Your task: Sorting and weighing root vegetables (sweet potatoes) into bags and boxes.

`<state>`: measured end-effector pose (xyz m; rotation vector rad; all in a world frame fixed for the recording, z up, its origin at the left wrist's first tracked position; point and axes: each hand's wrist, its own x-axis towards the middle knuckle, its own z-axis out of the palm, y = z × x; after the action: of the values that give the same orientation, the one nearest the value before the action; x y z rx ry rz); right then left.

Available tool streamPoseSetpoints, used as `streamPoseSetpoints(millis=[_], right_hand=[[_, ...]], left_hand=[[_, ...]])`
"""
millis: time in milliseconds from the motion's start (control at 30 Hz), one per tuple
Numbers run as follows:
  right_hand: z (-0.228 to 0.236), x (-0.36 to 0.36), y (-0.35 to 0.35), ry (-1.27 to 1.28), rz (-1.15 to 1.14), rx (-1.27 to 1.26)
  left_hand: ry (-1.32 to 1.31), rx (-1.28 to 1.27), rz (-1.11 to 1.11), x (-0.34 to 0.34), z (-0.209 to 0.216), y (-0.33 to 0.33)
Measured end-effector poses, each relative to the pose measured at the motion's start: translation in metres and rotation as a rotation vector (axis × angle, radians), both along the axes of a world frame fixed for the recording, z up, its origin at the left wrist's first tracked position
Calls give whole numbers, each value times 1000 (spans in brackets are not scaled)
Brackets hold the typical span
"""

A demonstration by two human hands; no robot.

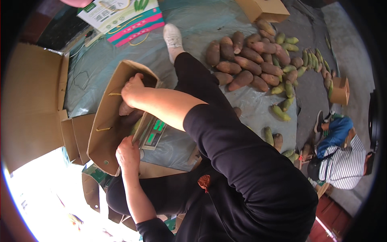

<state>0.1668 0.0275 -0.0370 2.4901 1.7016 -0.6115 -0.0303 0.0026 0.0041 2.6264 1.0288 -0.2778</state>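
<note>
Black sleeves fill the foreground; beyond them the left hand (pixel 127 155) grips the near rim of a brown cardboard box (pixel 105 133) sitting on a scale (pixel 153 135). The right hand (pixel 132 89) reaches inside, seemingly closed on a reddish sweet potato (pixel 125 109), though shadow hides the fingers. Best to steady the rim and lay it flat beside the others, not drop it.

Blue-grey tarpaulin (pixel 209 28) over concrete floor (pixel 350 52)
</note>
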Motion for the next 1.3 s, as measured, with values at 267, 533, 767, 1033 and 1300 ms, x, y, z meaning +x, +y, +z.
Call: streamPoseSetpoints(millis=[267,533,767,1033,1300], right_hand=[[44,65,-33,451,153,490],[14,205,-229,247,-550,633],[-133,166,-399,192,-859,248],[-204,98,-419,1026,-1682,158],[-223,135,-312,1436,-2250,629]], left_hand=[[-38,-21,-20,6,-1,0],[-15,-68,42,12,-1,-3],[-132,-106,41,12,-3,-6],[-143,-88,84,12,-6,-4],[-76,-106,146,11,-1,-3]])
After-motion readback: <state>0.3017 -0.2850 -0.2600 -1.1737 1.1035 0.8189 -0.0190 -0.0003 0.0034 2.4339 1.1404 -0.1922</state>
